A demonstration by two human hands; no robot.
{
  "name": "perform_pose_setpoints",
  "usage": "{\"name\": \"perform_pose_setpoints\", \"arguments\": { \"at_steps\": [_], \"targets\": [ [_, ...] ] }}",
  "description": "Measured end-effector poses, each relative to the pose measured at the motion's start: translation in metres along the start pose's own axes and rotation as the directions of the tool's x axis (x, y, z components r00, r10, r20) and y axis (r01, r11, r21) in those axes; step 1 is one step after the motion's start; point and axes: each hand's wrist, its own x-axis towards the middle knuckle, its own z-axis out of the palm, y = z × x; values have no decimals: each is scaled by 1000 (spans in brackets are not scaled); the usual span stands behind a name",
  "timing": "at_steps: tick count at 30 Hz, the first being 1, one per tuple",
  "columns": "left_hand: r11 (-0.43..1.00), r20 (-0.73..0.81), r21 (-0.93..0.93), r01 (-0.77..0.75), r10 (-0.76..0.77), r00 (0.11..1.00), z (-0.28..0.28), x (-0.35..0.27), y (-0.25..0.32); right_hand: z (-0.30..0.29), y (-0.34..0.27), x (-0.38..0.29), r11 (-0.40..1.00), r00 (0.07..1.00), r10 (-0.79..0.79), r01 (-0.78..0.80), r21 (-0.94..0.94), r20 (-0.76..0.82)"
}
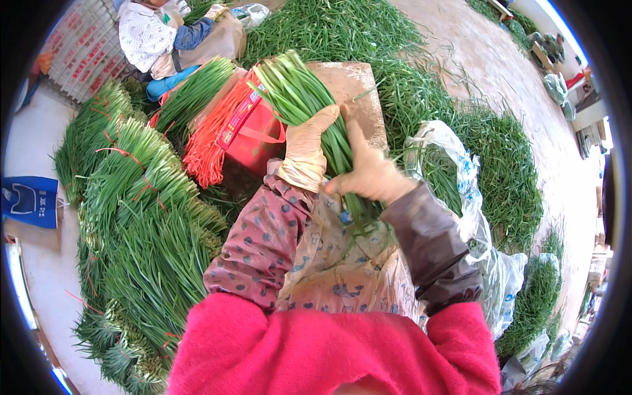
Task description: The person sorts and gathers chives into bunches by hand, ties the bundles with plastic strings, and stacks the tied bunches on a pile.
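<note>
My left hand [308, 148], in a pale rubber glove, is closed around a bunch of green Chinese chives [303, 94]. The pale cut ends point up and away, and the leaves hang down between my forearms. Bare and slightly blurred, my right hand [368, 160] lies along the bunch's right side with thumb and fingers apart; whether it presses on the leaves I cannot tell. Beyond the bunch is a worn board [363, 94]. Left of my left hand, a hank of orange-red ties [210, 148] with a printed band rests by a red bag [259, 153].
Tied chive bundles [143, 197] are piled at the left. Loose leaves [335, 29] cover the floor ahead and to the right. A clear plastic bag [469, 197] stands by my right forearm. A co-worker [153, 44] sits at the upper left near stacked white crates [89, 54].
</note>
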Motion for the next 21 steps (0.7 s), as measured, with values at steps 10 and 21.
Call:
{"name": "perform_pose_setpoints", "arguments": {
  "at_steps": [10,21],
  "targets": [
    [938,297,346,2,-112,948,-44,-10,9,20,54,-22,639,972,230,-122,759,-37],
    [855,185,518,-42,-64,981,-55,1,8,6,52,-28,721,950,306,-274,637,61]
  ]
}}
